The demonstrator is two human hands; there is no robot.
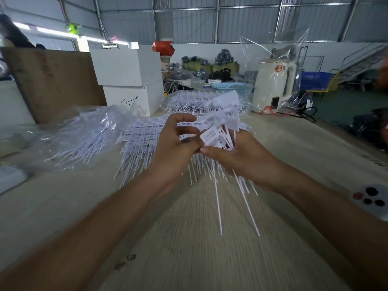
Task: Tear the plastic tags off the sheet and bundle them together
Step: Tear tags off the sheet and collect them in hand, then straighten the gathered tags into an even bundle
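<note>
Listing what we see, surface first: a pale wood-grain table (pixel 189 238) runs forward under both forearms, in a hall with corrugated metal walls. On the far left of the table stands a brown board (pixel 54 80); beside it, two white boxes (pixel 130 80) are stacked one on the other. A clear plastic bag (pixel 84 131) stuffed with white tags lies at left. Flat sheets of joined plastic tags (pixel 147 133) are spread across the middle of the table, just beyond the hands, with a further heap of them (pixel 189 99) behind. A light blue basket (pixel 231 86) sits further back, and a white appliance (pixel 273 87) wrapped in clear film stands at right. A round grey dish (pixel 373 200) holding dark pieces lies at the right edge. Hands next: our right hand (pixel 237 156) is raised above the table, fingers curled round a bundle of loose tags (pixel 220 131), label heads up, thin tails fanning down toward us. Our left hand (pixel 178 148) meets it at the thumbs, its fingers bent and pinching at one tag of that bundle; the exact contact is blurred.
</note>
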